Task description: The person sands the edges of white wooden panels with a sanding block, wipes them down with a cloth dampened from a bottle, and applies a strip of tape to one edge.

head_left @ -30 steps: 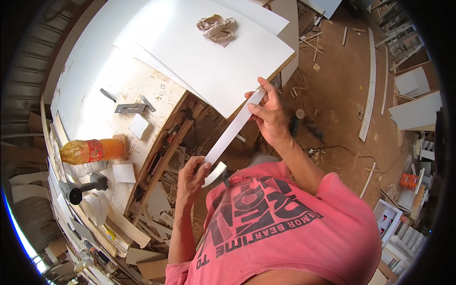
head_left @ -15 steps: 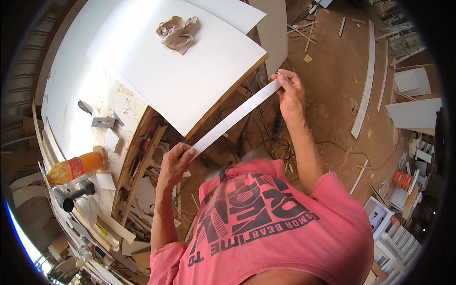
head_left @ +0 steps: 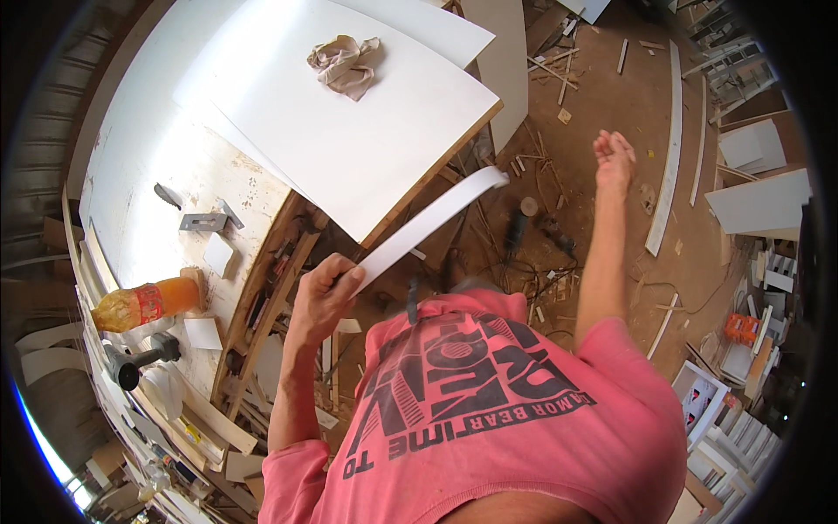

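My left hand [head_left: 326, 293] grips one end of a narrow white edge-banding strip [head_left: 428, 220] between thumb and fingers. From there the strip slants up and away to the right, beside the edge of a white board [head_left: 393, 131]. Its far end is free and curls over. My right hand [head_left: 615, 159] is lifted off to the right, well apart from the strip. The right fingers are loosely bent and parted, with nothing visible in them.
A crumpled cloth [head_left: 346, 67] lies on the board. On the workbench to the left are a metal bracket [head_left: 202, 222], an orange-filled bottle [head_left: 148, 304] and a black-headed hammer [head_left: 144, 360]. Wood offcuts and cables [head_left: 546, 275] litter the floor; a long pale strip [head_left: 670, 157] lies at right.
My right hand has let go of the strip's far end and moved out to the right. That end now curls freely. My left hand keeps its hold.
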`<state>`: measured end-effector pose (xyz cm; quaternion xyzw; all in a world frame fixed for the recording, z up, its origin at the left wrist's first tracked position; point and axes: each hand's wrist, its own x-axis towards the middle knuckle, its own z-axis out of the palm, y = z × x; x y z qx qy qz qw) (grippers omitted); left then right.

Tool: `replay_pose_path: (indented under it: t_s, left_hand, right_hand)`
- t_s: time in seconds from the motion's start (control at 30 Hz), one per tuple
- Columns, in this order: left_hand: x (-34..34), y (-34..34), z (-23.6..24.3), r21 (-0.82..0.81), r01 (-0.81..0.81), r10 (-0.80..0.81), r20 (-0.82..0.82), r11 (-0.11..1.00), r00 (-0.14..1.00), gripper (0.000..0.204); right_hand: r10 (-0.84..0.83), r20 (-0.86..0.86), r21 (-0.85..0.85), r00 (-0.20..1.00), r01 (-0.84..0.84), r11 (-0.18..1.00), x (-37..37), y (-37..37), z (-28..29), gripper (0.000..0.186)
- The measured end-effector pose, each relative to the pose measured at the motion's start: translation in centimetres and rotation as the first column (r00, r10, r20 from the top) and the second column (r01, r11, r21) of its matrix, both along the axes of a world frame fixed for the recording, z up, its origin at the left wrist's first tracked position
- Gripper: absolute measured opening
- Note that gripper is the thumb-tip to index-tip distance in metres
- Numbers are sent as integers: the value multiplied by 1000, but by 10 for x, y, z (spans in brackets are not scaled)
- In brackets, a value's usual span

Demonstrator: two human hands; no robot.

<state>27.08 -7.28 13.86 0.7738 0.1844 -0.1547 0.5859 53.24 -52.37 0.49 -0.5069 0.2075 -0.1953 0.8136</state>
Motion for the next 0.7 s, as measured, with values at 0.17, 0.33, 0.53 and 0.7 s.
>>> replay_pose_path:
  t_s: [0.17, 0.33, 0.53, 0.7]
  left_hand:
    - [-12, 13, 12, -338, -110, 164, 136, 935, 977, 11]
    - [-16, 11, 12, -513, -28, 239, 350, 858, 906, 25]
    - [-39, 10, 9, -659, -31, 422, 444, 751, 790, 36]
    - [-67, 68, -3, -219, -201, 275, 389, 955, 879, 21]
  right_hand:
    - [283, -300, -339, 911, -379, 861, -66, 5, 10, 34]
    - [733, -264, -332, 627, -772, 541, -192, 209, 75, 50]
    - [875, -248, -528, 415, -816, 237, -265, 327, 146, 37]
    - [918, -339, -239, 208, -962, 130, -263, 313, 149, 26]
